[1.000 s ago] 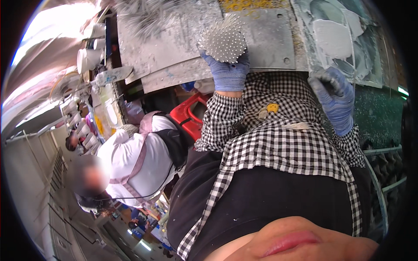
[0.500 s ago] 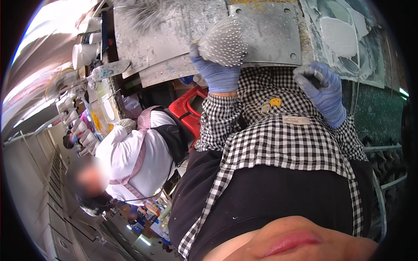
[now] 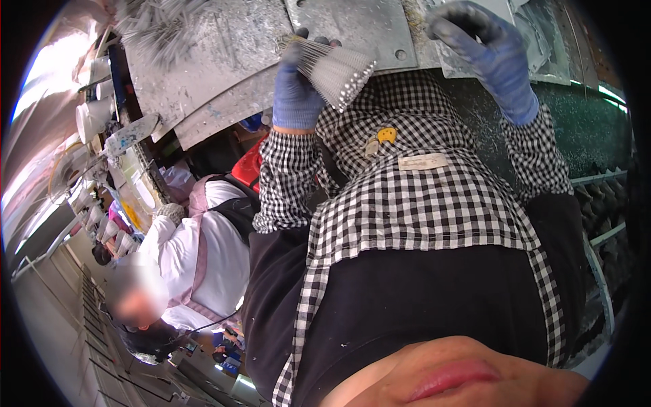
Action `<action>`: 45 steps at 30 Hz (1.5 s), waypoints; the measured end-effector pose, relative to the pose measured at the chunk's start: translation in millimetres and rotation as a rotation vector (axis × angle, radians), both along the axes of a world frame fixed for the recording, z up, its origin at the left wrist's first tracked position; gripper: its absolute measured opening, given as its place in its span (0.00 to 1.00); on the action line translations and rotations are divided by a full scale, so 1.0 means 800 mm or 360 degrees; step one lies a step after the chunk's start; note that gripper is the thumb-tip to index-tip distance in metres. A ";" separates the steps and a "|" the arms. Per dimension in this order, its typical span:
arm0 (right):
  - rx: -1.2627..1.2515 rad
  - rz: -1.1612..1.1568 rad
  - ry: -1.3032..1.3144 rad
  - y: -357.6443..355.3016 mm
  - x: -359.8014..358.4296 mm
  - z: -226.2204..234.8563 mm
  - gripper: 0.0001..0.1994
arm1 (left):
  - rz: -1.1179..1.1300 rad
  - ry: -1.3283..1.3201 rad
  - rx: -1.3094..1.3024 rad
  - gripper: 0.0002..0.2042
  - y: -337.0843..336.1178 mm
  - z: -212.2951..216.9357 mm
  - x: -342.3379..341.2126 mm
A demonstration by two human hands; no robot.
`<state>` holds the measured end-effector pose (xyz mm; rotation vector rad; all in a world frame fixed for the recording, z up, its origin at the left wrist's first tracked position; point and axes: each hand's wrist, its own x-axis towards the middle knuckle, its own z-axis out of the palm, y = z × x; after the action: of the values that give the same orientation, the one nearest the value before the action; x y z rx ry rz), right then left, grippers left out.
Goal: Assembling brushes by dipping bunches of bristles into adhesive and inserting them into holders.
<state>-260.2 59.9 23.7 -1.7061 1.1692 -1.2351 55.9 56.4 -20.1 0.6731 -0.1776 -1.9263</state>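
Observation:
My left hand point(image 3: 296, 95), in a blue glove, grips a thick bundle of thin metal rods point(image 3: 336, 68) whose cut ends point down toward my chest. It holds the bundle just above the edge of a scratched metal work plate point(image 3: 224, 54). My right hand point(image 3: 491, 54), also in a blue glove, hangs over the plate's right side with its fingers curled; I cannot see anything held in it. Both sleeves are black-and-white checked.
A loose heap of metal rods point(image 3: 159, 27) lies at the plate's far left. Another person in a white top point(image 3: 196, 258) sits to my left. Pale cups and bottles point(image 3: 102, 115) crowd a shelf at the left. A red crate point(image 3: 247, 166) sits under the plate.
My left hand has tilted the bundle so its ends now face down and right instead of at the camera. My right hand has risen toward the plate.

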 end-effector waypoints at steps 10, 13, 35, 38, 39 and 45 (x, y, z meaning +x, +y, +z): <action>0.0578 0.0572 0.0489 -0.031 0.053 0.038 0.19 | -0.0322 -0.0590 -0.0644 0.33 -0.029 -0.001 -0.021; 0.0602 0.0704 0.0659 -0.038 0.051 0.039 0.17 | -0.0365 -0.0672 -0.0648 0.34 -0.042 0.003 -0.028; 0.0278 -0.0158 0.1002 -0.072 -0.089 -0.053 0.20 | -0.0419 -0.2617 -0.3001 0.25 -0.153 0.043 -0.249; 0.0047 -0.0094 0.0897 -0.078 -0.093 -0.073 0.23 | -0.0480 -0.2684 -0.2956 0.25 -0.153 0.039 -0.250; 0.0102 -0.0085 0.0927 -0.079 -0.098 -0.071 0.25 | -0.0490 -0.2641 -0.2940 0.26 -0.156 0.039 -0.256; 0.0594 -0.0163 0.0961 -0.091 -0.084 -0.040 0.24 | -0.0400 -0.2704 -0.2941 0.25 -0.177 0.037 -0.253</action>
<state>-327.3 -13.1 -8.4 -1.7867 1.7286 -0.4993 -146.3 -84.9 9.7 0.6359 -2.5944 -0.1713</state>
